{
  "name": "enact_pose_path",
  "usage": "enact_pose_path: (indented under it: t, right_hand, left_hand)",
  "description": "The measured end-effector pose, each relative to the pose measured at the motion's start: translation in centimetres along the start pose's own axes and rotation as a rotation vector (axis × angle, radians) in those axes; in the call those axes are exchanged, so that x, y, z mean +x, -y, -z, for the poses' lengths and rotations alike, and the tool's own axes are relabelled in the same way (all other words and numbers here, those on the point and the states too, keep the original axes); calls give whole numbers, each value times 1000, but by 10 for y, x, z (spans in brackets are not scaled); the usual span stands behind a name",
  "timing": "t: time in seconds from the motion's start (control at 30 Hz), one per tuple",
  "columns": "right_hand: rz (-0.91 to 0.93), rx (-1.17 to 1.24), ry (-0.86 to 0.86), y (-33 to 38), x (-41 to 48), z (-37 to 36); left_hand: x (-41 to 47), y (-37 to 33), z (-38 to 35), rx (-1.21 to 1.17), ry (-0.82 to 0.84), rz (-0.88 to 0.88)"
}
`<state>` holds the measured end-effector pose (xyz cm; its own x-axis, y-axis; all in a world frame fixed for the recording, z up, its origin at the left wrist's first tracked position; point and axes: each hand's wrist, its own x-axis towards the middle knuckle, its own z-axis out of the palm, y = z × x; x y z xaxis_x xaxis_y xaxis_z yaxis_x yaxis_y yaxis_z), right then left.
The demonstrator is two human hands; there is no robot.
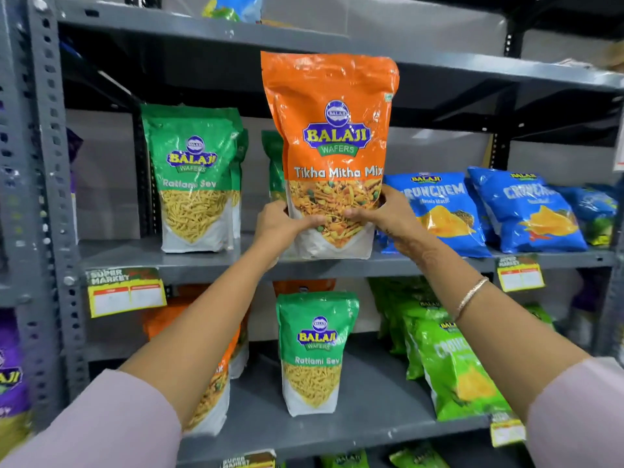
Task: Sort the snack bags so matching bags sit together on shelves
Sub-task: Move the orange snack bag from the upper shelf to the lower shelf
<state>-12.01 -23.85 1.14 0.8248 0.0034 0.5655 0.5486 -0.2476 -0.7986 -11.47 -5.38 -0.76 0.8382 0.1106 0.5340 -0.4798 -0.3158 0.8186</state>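
Note:
Both my hands grip the lower part of an orange Tikha Mitha Mix bag [331, 123], held upright at the front edge of the middle shelf [202, 261]. My left hand [280, 228] clasps its left side, my right hand [381, 214] its right side. Green Ratlami Sev bags [194, 177] stand to the left on that shelf, and another green bag [275, 163] is half hidden behind the orange one. Blue Crunchem bags [526, 211] lie to the right. On the shelf below stand a green Ratlami Sev bag [314, 352], orange bags [216, 393] behind my left arm, and light green Crunchem bags [452, 363].
The grey metal rack has a perforated upright [44, 197] on the left. Yellow price tags [126, 292] hang from the shelf edges. Purple bags [10, 373] sit on a neighbouring rack at far left. More green bags [344, 459] show on the lowest shelf.

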Motion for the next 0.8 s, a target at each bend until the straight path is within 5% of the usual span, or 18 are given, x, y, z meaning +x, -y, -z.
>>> enact_pose_path:
  t: [0.4,0.8]
  right_hand:
    - [-154,-78,-83,-105,-121,60]
    - [-452,-150,41,-268,-151,74]
  left_hand:
    - [-110,73,-96,-43,162,100]
    - [-148,201,-194,70,256,312]
